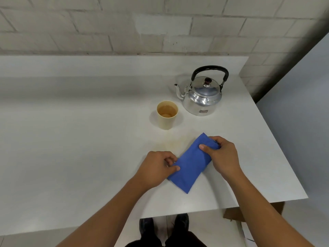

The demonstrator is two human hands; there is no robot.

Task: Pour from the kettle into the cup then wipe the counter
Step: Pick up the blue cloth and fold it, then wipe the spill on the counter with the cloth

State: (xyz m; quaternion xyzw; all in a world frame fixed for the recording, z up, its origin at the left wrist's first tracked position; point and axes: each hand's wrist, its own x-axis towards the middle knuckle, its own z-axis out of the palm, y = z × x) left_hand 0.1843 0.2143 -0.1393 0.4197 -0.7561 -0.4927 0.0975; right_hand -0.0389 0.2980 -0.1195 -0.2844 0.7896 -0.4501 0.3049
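Pale brick wall (160, 24) behind, mortar lines showing. White tabletop (71, 131) below it. Brown cardboard box (235, 213) under the near right corner.

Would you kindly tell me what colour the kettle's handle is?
Black; the kettle's handle shows best in the head view.

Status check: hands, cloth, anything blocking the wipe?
Both hands, left and right, gripping folded blue cloth. Cup filled, kettle set down. Faint stain beside cloth, unobstructed.

No text can be read anywhere. The kettle (201, 95) carries a small sticker (203, 111) low on its front, but its print is too blurred to make out.
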